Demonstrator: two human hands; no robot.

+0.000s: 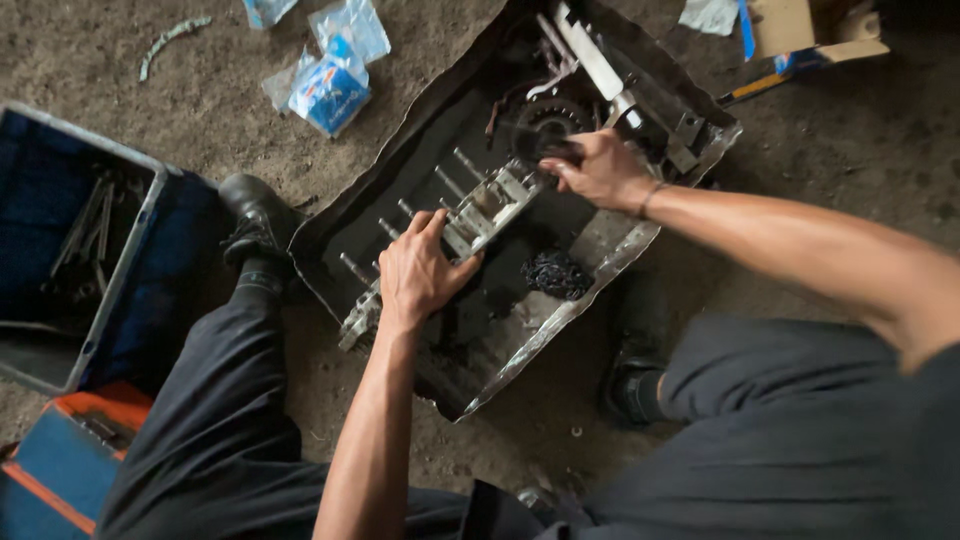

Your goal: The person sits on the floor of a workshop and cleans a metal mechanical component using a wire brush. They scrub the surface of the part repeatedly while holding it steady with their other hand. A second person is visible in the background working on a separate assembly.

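Where the person's dark trouser legs frame the lower edge of the view, a black shoe (pixel 258 215) rests on the dirt floor beside a dented metal tray (pixel 560 320). Left hand (pixel 420 270): fingers closed around the near end of a grey metal engine part (pixel 478 215) with upright studs, which lies across the tray's middle. Chain (pixel 557 273): a dark coiled heap in the tray, just right of that hand. Right hand (pixel 598 168): fingers curled on the far end of the same part, next to a toothed gear (pixel 545 122); whether they grip a small tool cannot be told. Left side: an open blue toolbox (pixel 75 245) holding wrenches. Farther off: plastic bags (pixel 335 70) and a cardboard box (pixel 800 30).
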